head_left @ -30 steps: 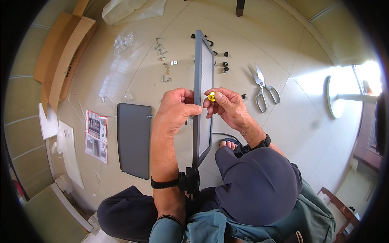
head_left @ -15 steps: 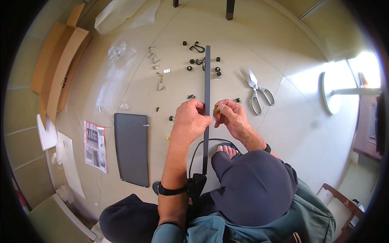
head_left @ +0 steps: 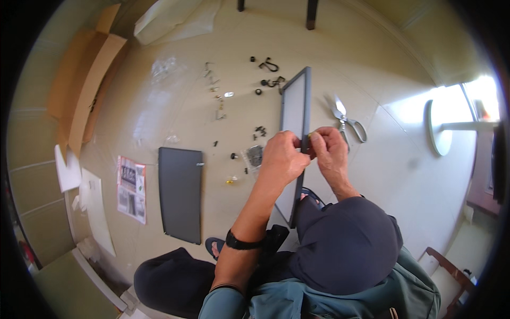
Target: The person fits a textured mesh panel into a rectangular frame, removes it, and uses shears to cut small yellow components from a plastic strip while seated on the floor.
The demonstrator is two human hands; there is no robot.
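Observation:
A grey panel with a raised rim stands on edge between my hands, its pale inner face turned to the left. My left hand closes on the panel's rim about halfway along. On the other side, the fingers of my right hand pinch a small brass-coloured fitting against the same rim; its exact shape is mostly hidden. A clear bag of small dark parts lies left of my left hand. Near it are a black knob and a yellow piece.
Scissors lie right of the panel. Black hooks and metal clips are spread farther off. To the left are another grey panel, a printed leaflet and a cardboard box. A round stand base is at right.
The panel has tilted from edge-on, so its inner face now shows. My right hand has brought the brass fitting up to the rim. The view has shifted slightly.

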